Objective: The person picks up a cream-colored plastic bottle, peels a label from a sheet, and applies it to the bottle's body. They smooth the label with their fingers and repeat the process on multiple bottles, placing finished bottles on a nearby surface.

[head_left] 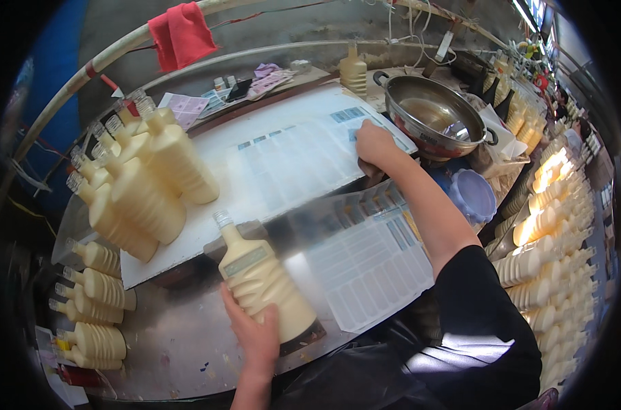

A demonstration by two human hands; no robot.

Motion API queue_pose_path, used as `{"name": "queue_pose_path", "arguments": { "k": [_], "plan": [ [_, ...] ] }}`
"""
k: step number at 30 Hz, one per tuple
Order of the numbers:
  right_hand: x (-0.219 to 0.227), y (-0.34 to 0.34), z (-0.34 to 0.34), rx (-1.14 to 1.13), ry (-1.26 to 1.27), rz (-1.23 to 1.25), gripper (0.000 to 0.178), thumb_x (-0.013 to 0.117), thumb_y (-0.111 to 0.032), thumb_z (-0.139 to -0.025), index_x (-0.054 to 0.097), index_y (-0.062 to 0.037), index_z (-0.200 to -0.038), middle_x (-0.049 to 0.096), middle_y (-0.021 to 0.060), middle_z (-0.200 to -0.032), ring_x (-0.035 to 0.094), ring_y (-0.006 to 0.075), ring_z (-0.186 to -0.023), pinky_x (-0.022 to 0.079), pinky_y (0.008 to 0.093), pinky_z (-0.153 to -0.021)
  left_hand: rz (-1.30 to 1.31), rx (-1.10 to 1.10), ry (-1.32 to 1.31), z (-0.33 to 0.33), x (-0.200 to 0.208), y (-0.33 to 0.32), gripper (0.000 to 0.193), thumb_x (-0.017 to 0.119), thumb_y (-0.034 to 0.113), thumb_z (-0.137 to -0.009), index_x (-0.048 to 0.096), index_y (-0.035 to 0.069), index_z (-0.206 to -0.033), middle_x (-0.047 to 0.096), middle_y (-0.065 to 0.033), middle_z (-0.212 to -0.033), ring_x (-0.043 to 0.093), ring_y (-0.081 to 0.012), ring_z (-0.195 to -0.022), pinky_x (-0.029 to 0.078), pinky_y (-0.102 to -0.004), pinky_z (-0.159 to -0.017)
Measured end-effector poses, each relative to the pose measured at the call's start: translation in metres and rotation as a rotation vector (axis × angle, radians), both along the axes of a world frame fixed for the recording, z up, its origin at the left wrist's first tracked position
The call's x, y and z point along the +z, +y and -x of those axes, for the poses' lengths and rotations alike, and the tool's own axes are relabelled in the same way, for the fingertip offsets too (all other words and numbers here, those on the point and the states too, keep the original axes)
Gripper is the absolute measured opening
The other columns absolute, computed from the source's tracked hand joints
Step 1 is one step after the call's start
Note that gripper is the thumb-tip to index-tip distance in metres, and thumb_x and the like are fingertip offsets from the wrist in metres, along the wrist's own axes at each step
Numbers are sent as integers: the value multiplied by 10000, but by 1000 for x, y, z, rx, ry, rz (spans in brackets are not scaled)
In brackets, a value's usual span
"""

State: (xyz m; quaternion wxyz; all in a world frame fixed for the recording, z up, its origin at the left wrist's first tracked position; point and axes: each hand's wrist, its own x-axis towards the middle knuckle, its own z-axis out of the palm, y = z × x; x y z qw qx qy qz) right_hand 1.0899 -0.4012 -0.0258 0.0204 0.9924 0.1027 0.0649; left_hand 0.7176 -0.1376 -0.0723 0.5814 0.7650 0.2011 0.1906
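My left hand [254, 329] grips the lower side of a cream-coloured bottle [278, 290] with wavy ridges and a clear threaded neck. The bottle leans back, its neck near a grey block at the edge of the white board [208, 239]. A greyish rectangular label [247, 261] lies on its shoulder. Over on the board's far right, my right hand [377, 145] has curled fingers at the blue-printed corner of a pale label sheet [283, 160]. Whatever those fingers pinch is hidden. Another label sheet [365, 273] in clear plastic lies to the right of the bottle.
Several cream bottles [146, 181] stand on the board's left, with more [95, 294] below. A steel two-handled pan [437, 116] and a lavender basin [473, 196] sit at the right. Rows of bottles [539, 260] fill the far right. A red cloth [181, 35] hangs on a rail.
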Motion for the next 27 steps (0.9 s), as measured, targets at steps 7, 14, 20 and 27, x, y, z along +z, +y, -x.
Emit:
{"name": "queue_pose_path", "arguments": {
  "k": [7, 14, 20, 27],
  "plan": [
    [-8, -12, 88, 525, -147, -235, 195, 566, -56, -864, 674, -54, -1026, 664, 154, -1099, 678, 365, -996, 555, 469, -840, -191, -67, -93, 39, -26, -8, 906, 676, 243, -835, 229, -65, -1561, 392, -296, -1494, 430, -423, -1364, 322, -494, -1166],
    [-21, -24, 109, 547, -370, -145, 121, 686, -85, -861, 663, -60, -977, 707, 114, -1002, 706, 336, -821, 582, 418, -692, -99, -79, -58, 41, -27, -6, 947, 716, 228, -786, 242, -30, -1564, 400, -274, -1478, 421, -420, -1364, 324, -493, -1164],
    [-4, 25, 187, 330, 299, -841, 228, 711, -199, -859, 789, -7, -954, 771, 153, -847, 759, 209, -764, 577, 297, -734, -337, -85, -46, 59, -35, -5, 1049, 834, 288, -721, 276, -16, -1556, 419, -248, -1472, 431, -412, -1359, 347, -496, -1155],
    [-4, 89, 318, 1096, -186, -528, 327, 721, -88, -767, 710, -58, -1093, 715, 79, -1027, 702, 218, -708, 550, 337, -573, 10, -84, -148, 55, -34, 4, 822, 734, 234, -825, 354, -20, -1509, 447, -206, -1448, 447, -324, -1345, 348, -453, -1159]
  ]
}}
